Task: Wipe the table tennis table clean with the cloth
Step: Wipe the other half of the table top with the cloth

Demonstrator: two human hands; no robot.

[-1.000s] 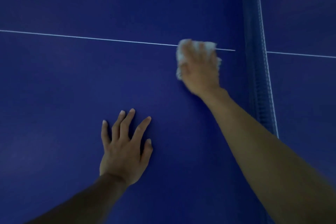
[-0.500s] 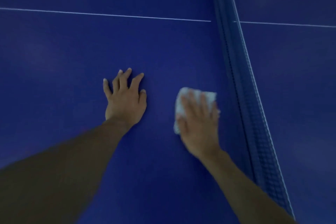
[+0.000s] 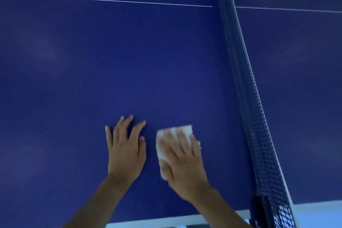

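Cloth (image 3: 186, 129) pressed under flat right hand (image 3: 183, 163), left hand (image 3: 125, 153) splayed on table (image 3: 111, 61), net (image 3: 248, 89) near on the right

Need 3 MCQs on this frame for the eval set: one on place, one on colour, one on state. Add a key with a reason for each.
1. Where is the cloth relative to the net?
A. draped over it
B. to its left, beside the left hand
C. on the half beyond it

2. What colour is the cloth?
A. white
B. yellow
C. red

3. What is the right hand doing?
A. hovering above the table
B. pressing flat on the cloth
C. gripping the net

Key:
1 B: the cloth lies on the table between the left hand and the net.
2 A: white fabric shows around the fingers.
3 B: straight fingers lie across the cloth.
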